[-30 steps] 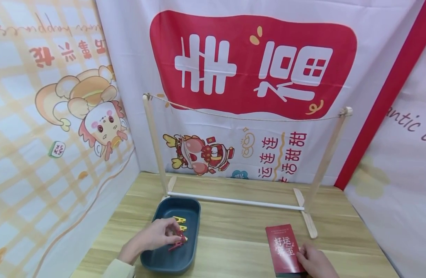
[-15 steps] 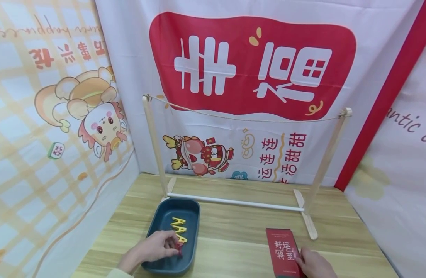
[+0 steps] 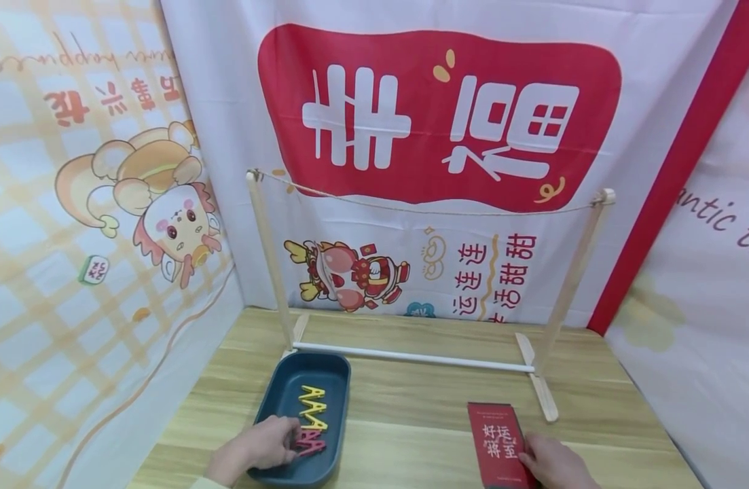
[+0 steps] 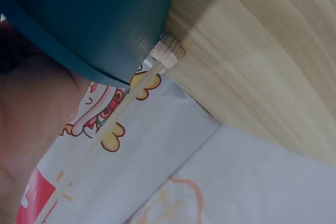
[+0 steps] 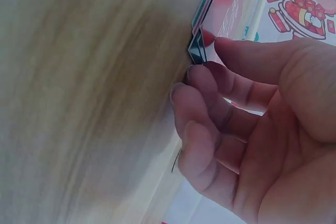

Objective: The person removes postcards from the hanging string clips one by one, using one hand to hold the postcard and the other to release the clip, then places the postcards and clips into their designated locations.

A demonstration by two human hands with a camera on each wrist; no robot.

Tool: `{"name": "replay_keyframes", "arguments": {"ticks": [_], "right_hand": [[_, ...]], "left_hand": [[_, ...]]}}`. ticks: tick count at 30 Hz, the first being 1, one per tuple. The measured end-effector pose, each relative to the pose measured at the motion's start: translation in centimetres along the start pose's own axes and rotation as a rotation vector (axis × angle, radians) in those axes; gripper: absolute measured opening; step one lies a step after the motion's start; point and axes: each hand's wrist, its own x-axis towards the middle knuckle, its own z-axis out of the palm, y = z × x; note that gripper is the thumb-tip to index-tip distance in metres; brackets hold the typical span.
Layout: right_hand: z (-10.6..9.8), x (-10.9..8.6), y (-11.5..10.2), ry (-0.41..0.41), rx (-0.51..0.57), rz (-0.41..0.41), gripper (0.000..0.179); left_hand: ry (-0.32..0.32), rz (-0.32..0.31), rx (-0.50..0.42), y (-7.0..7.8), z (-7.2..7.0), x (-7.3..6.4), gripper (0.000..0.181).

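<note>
A dark blue tray point(image 3: 348, 401) holds yellow A-shaped clothes pegs point(image 3: 314, 407) in a row. Close below them lie red clothes pegs point(image 3: 311, 443). My left hand point(image 3: 267, 441) is inside the tray, loosely curled fingertips right at the red pegs' left ends. In the left wrist view, the tray's wall point(image 4: 105, 24) hides those fingers and the pegs. On the right, my right hand point(image 3: 554, 462) pinches the edge of a red envelope point(image 3: 499, 441) with white lettering. The right wrist view shows thumb and fingers at its corner point(image 5: 207, 38), where several thin layers show.
Behind the tray stands a wooden frame point(image 3: 270, 265) with a thin string point(image 3: 423, 209) tied between its posts. A white rod point(image 3: 411, 356) joins their feet. Printed cloths hang at the back point(image 3: 435, 272) and left point(image 3: 38, 292) of the wooden table point(image 3: 405, 421).
My left hand has lowered the red pegs beside the yellow ones and drawn back left. My right hand keeps its grip on the red envelope, which has shifted slightly.
</note>
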Motion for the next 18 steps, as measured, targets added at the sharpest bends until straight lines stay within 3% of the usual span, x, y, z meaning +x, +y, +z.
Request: {"name": "replay_keyframes", "arguments": {"ticks": [4, 11, 14, 18], "right_hand": [[0.0, 0.0, -0.1, -0.022, 0.009, 0.014, 0.015], [0.0, 0.3, -0.1, -0.03, 0.002, 0.002, 0.014], [-0.4, 0.5, 0.0, -0.062, -0.005, -0.001, 0.014], [-1.3, 0.7, -0.5, -0.089, 0.021, 0.01, 0.02]], "left_hand": [[-0.003, -0.031, 0.033, 0.1, 0.1, 0.0, 0.016], [0.026, 0.007, 0.014, 0.0, 0.2, 0.0, 0.023], [0.092, 0.058, 0.005, 0.2, 0.2, 0.4, 0.019], [0.238, 0.129, 0.022, 1.0, -0.2, 1.2, 0.015]]}}
